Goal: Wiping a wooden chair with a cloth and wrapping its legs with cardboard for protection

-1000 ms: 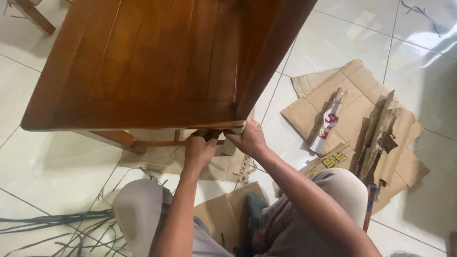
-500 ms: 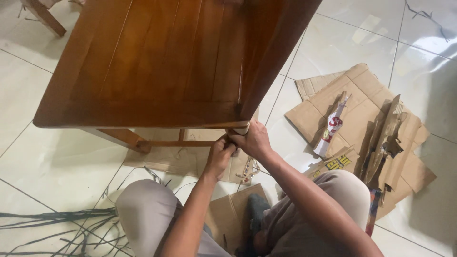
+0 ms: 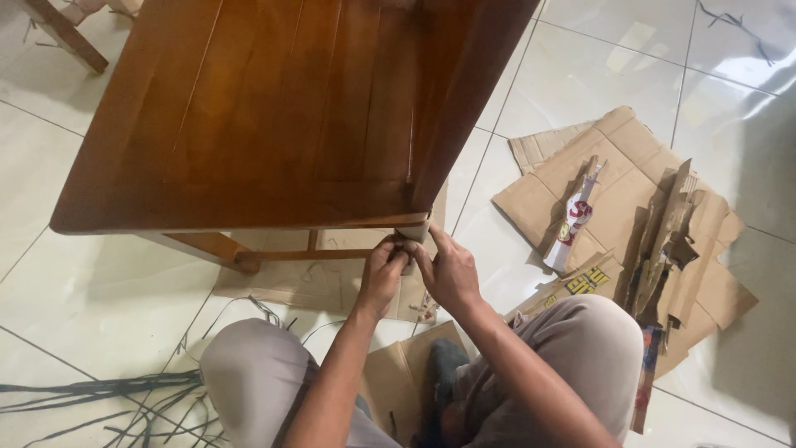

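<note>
Both hands crowd under the wooden desk (image 3: 274, 124) corner: left hand (image 3: 383, 278) pinches the pale leg wrapping (image 3: 412, 235), right hand (image 3: 449, 272) half-open steadies it.

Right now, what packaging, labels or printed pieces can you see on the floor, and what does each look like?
Flattened cardboard sheets: right of the wooden chair, plain brown, torn and overlapping.
Printed strip: on those sheets, long, narrow, white with red marking.
Printed cardboard flap: beside the right knee, brown with yellow and black print.
Cardboard under the chair: plain brown, flat, below both hands.
No screens or signs.
</note>
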